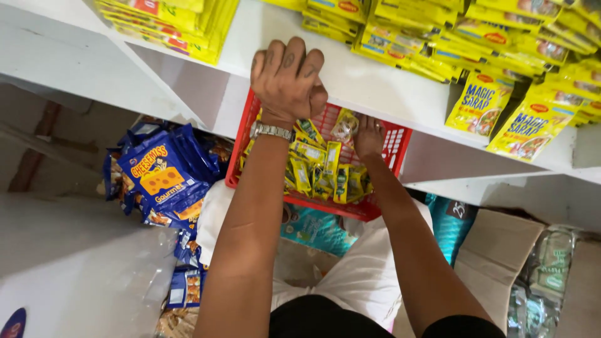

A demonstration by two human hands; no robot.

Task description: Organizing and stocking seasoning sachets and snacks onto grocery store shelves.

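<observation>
Head cam, steep downward look, close over both forearms, facing white shelf [375,87] and red basket [241,159].

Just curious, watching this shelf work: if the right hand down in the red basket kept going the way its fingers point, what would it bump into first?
Probably the clear sachet pack just past the right hand, then the red basket back wall; depth is hard to judge.

The basket [245,143] is red latticed plastic, the sachets [325,172] glossy yellow foil, the watch [270,131] shiny metal, the shelf [375,87] smooth matt white, the box [498,250] matt brown cardboard.
</observation>
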